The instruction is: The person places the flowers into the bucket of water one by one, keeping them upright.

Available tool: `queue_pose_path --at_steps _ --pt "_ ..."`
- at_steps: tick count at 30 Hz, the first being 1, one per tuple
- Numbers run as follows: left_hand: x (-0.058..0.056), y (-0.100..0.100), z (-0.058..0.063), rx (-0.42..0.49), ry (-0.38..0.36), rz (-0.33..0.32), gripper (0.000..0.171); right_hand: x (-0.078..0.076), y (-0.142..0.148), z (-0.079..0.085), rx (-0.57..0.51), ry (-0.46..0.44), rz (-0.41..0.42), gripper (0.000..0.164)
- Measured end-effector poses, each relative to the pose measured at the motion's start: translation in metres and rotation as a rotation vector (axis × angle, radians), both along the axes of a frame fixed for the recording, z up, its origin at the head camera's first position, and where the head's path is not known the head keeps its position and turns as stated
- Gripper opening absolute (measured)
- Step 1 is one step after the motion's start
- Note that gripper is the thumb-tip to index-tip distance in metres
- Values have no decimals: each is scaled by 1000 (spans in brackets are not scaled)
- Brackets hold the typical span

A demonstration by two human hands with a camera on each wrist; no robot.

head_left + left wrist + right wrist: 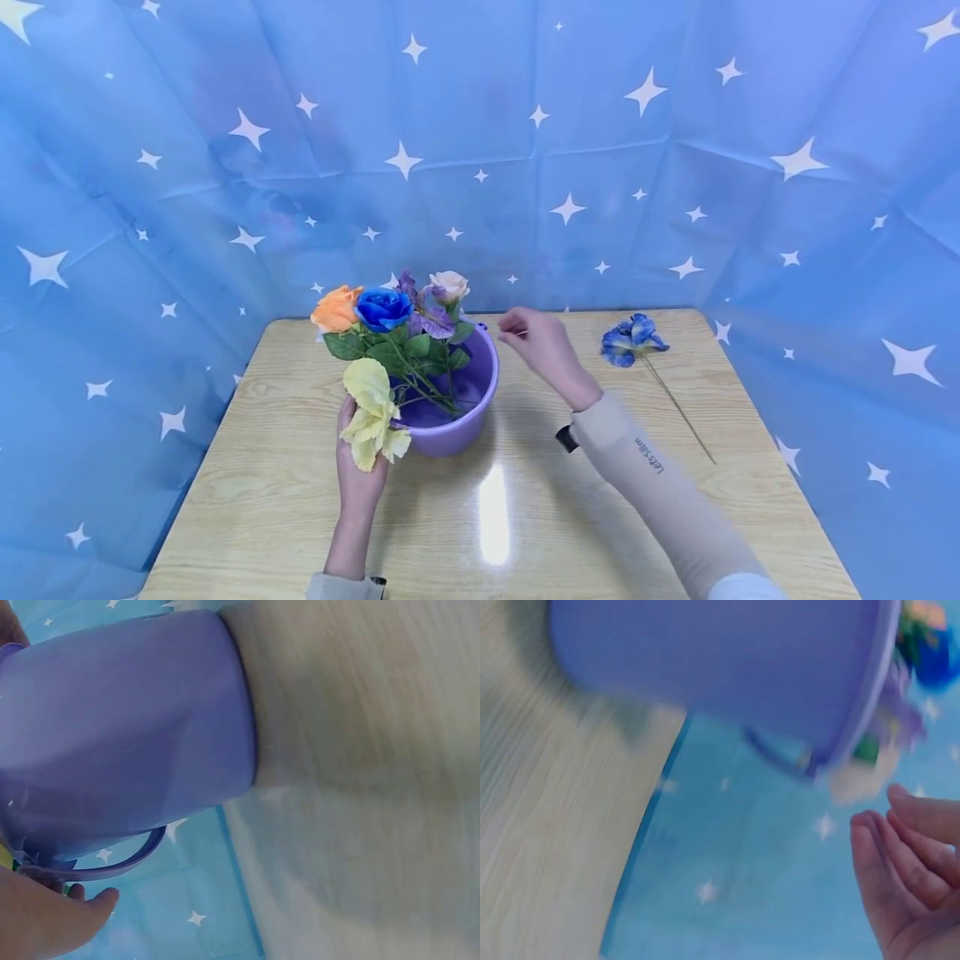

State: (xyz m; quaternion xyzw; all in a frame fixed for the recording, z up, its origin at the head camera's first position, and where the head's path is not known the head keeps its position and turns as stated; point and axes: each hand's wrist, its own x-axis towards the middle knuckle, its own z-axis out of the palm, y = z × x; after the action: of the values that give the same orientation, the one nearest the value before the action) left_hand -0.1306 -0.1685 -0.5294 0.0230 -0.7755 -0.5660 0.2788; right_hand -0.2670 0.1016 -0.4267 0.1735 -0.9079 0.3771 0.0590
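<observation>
A purple bucket (453,429) stands on the table, holding artificial flowers with green leaves. An orange rose (337,308), a blue rose (385,309), a purple flower (432,315) and a pale rose (450,286) rise above its rim. A yellow flower (370,417) droops over the near left side, hiding part of my left hand (360,471). That hand holds the bucket at its rim, beside the handle (112,868). To the right of the rim, my right hand (547,350) is in the air, fingers loosely bent and nothing between them (911,870).
On the right of the wooden table (247,517) lies a blue flower (633,340) with a long bare stem pointing toward the front right. A blue curtain (480,100) with white stars stands behind the table and along both sides.
</observation>
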Motion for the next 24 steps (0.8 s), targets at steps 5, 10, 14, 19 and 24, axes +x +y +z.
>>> queue_pose_path --at_steps 5,10,14,19,24 --pt "6 7 -6 97 5 -31 106 -12 51 -8 -33 11 -109 20" --pt "14 24 -6 144 -30 58 108 -15 97 -22 -16 -18 -230 22" --pt "33 44 -3 213 -226 75 82 -13 127 -39 3 -52 -296 24" --pt "55 66 7 121 -248 -55 26 -9 153 -58 15 -65 -341 24" --pt "52 64 22 39 -29 -19 37 -7 174 -75 10 -98 -384 27"
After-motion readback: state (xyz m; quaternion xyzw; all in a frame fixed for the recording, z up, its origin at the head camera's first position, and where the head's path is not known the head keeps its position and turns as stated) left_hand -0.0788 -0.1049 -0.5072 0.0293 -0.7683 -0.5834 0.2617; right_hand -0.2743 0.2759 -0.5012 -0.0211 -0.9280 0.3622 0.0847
